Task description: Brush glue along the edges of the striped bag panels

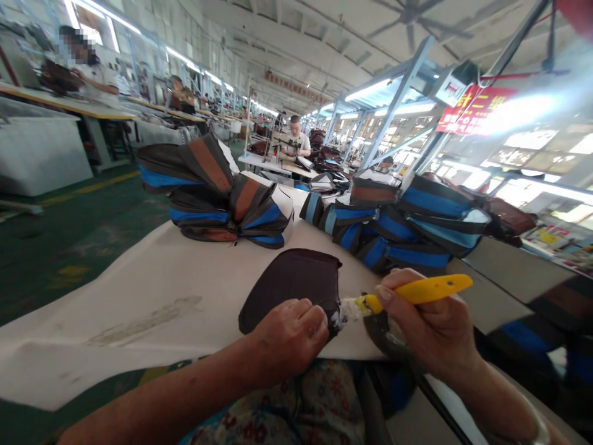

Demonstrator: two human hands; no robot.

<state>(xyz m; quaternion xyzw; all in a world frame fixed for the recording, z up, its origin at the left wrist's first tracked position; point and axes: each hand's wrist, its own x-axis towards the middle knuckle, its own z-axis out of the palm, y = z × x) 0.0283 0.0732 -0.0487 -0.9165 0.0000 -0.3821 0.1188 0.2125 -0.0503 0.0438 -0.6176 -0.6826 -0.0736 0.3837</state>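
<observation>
A dark brown, curved piece [291,281], like a bag panel, lies on the pale work surface in front of me. My left hand [291,330] is closed at its near right corner, fingers curled against the edge. In my right hand [430,321] is a brush with a yellow handle [428,288], gripped between thumb and fingers. The whitish bristles point left and reach the right edge of the dark piece, where white smears show. Below the brush, partly behind my right hand, sits a dark rounded object [384,334] that I cannot make out fully.
Stacked grey, blue and brown bag pieces [231,204] stand at the far left of the pale sheet [185,278]. More blue-striped pieces [398,222] are piled at the far right. A worker [296,139] sits at a machine beyond. A white bin [41,148] stands left.
</observation>
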